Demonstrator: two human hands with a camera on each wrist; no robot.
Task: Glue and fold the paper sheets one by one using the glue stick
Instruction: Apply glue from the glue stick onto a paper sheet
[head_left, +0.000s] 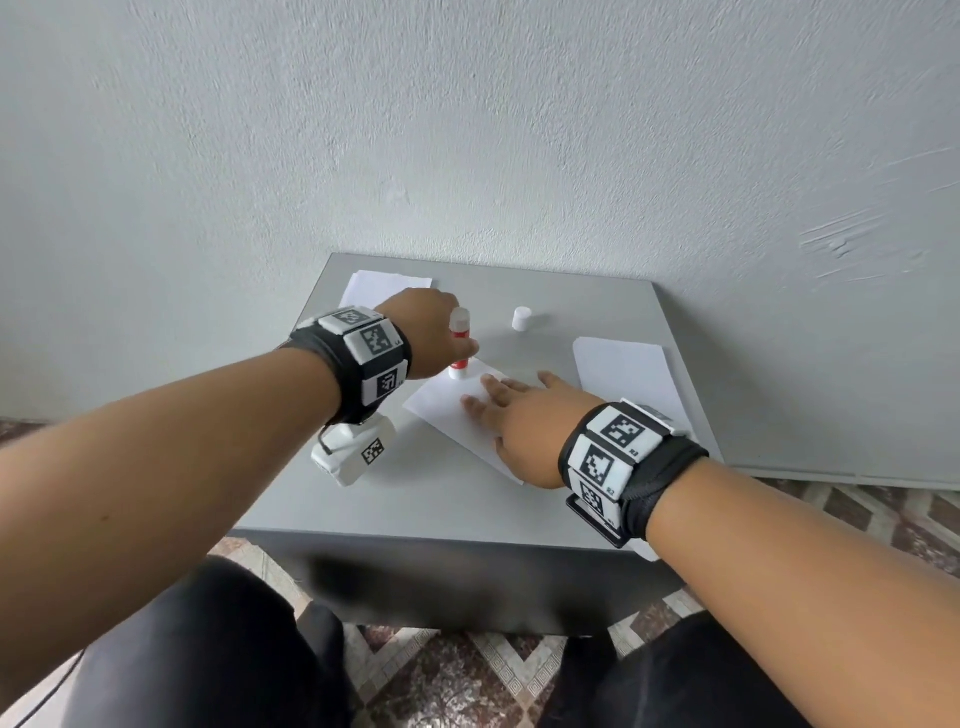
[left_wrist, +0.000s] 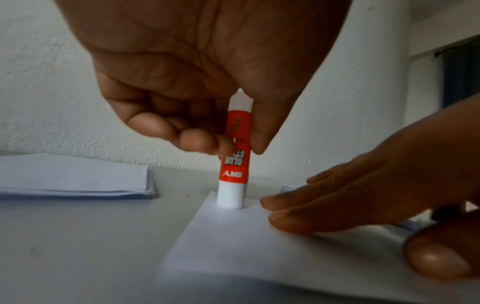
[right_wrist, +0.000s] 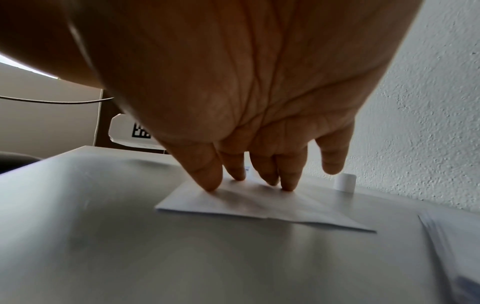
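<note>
The left hand (head_left: 426, 332) is clamped round the red-and-white glue stick (left_wrist: 233, 156), held upright with its tip on the far corner of the working sheet (head_left: 457, 415) near the bench (head_left: 415, 499) centre, and since that tip sits close to the edge, a stroke could run off onto the bench, or drag and crease the thin paper. The right hand (head_left: 519, 415), at about 4 o'clock from the stick, lies flat and spread, fingertips (right_wrist: 213, 185) pinning the sheet; if they lift, the paper will likely slide. The sheet is plain white, angled, seemingly creased across its middle, with paper stacks (head_left: 384, 286) at 11 and 3 o'clock and the white cap (head_left: 522, 318) near 1 o'clock.
</note>
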